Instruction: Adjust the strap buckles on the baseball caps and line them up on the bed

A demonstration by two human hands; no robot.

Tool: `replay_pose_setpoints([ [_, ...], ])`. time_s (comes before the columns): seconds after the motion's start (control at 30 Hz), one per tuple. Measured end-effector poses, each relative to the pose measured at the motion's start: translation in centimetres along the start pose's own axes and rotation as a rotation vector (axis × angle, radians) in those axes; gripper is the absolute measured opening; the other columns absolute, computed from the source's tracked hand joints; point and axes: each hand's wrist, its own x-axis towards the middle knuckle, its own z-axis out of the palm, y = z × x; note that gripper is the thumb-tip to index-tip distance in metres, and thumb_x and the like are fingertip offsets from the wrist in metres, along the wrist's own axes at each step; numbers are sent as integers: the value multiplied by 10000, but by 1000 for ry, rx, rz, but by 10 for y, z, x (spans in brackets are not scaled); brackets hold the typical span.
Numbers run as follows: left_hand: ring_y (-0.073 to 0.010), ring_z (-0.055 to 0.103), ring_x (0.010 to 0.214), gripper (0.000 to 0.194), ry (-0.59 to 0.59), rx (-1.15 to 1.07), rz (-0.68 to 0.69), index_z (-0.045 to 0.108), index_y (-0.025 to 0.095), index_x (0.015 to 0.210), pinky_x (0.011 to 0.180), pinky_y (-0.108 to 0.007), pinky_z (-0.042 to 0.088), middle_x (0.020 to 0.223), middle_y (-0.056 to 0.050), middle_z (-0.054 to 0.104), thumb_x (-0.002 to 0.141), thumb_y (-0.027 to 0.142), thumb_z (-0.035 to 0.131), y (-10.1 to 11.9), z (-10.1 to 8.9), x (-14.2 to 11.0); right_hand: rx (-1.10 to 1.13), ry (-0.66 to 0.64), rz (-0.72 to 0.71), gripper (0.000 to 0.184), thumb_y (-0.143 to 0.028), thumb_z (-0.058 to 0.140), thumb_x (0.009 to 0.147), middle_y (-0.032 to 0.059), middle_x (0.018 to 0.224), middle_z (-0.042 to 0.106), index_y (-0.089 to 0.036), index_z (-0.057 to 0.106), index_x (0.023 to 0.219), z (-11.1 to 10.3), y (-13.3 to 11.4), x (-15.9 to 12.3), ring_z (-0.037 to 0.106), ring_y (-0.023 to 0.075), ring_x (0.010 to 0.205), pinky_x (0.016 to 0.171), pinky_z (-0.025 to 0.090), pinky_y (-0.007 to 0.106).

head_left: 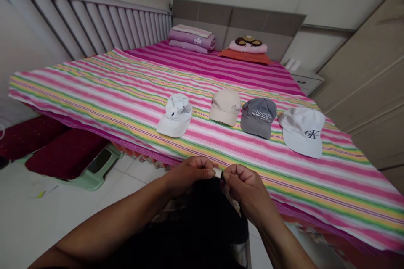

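Note:
My left hand (193,172) pinches a small white piece (217,172) between thumb and forefinger, just past the near edge of the bed. My right hand (244,183) is closed at the piece's other end, where a narrow dark part shows. What the piece belongs to is hard to make out against the black clothing below. Beyond my hands, on the striped sheet (132,92), lie a white cap (176,115), a beige cap (225,107), a grey cap (259,117) with lettering and a pale cap (303,130) marked "CK".
Folded purple bedding (192,41) and a pink and orange pile (248,50) rest near the headboard (208,19). A slatted rail (94,25) runs along the left. Low green stools with dark red covers (66,151) stand at the left. A nightstand (306,80) is at the far right.

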Motion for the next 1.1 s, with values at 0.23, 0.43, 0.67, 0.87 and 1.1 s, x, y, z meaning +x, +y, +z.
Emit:
replay_pose_setpoints([
  [0.23,-153,520,878,173,-6,-40,-11,586,148,614,819,-260,322,857,-45,621,604,274,704,1,3,0,62,5,8,172,-295,599,698,-71,457,417,-166,510,626,2,0,1,238,36,374,366,148,186],
  [0.43,-161,515,887,169,11,-22,4,590,152,611,816,-263,333,880,-45,613,596,273,708,1,4,0,31,17,8,201,-313,628,668,-84,425,375,-163,521,586,1,-4,1,215,36,368,367,158,193],
  [0.67,-170,508,912,169,10,-2,-7,582,153,607,853,-286,315,894,-47,608,597,273,700,0,4,0,-9,-29,10,174,-284,627,669,-86,444,367,-162,530,593,-4,-7,1,224,36,388,376,158,190],
  [0.87,-208,454,1068,166,-47,99,43,539,158,586,919,-314,264,862,-45,601,648,256,658,3,4,0,-117,-35,-1,134,-254,607,675,-68,471,412,-158,549,603,-8,-9,1,265,43,410,383,171,187],
  [1.1,-220,448,1059,179,-44,239,98,516,155,597,893,-316,287,881,-47,587,683,273,619,4,5,-1,-112,-42,29,133,-238,591,669,-75,455,380,-161,528,580,-7,-9,1,247,41,398,372,159,188],
])
